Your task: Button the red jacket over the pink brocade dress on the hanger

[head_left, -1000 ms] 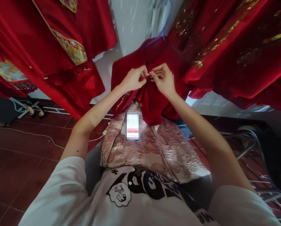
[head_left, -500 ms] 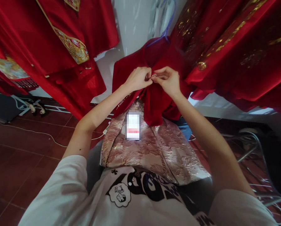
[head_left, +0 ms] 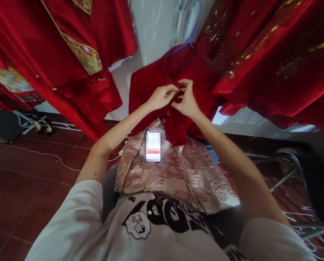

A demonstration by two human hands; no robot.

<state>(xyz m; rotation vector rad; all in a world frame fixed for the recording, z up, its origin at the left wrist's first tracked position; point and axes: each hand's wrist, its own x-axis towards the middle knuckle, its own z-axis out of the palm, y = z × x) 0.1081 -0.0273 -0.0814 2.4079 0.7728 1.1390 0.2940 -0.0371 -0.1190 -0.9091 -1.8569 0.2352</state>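
A dark red velvety jacket hangs from a purple hanger in front of me. My left hand is at the jacket's front opening below the neckline, fingers bent and closed on its edge. Facing it, my right hand has curved fingers spread from the thumb, their tips close to the left fingertips. What lies between the fingertips is too small to make out. Small shiny fastenings show lower on the jacket front. Pinkish-gold brocade fabric covers my lap, and a phone with a blurred lit screen rests on it.
Red garments with gold embroidery hang at the left, and sequined red ones at the right. A metal-framed chair stands at the right. Heeled shoes and a white cable are on the tiled floor at the left.
Both hands were pinched together at the jacket's front edge, a small sparkly piece showing there. Now the right fingers have spread from the thumb, and the left hand has shifted slightly right.
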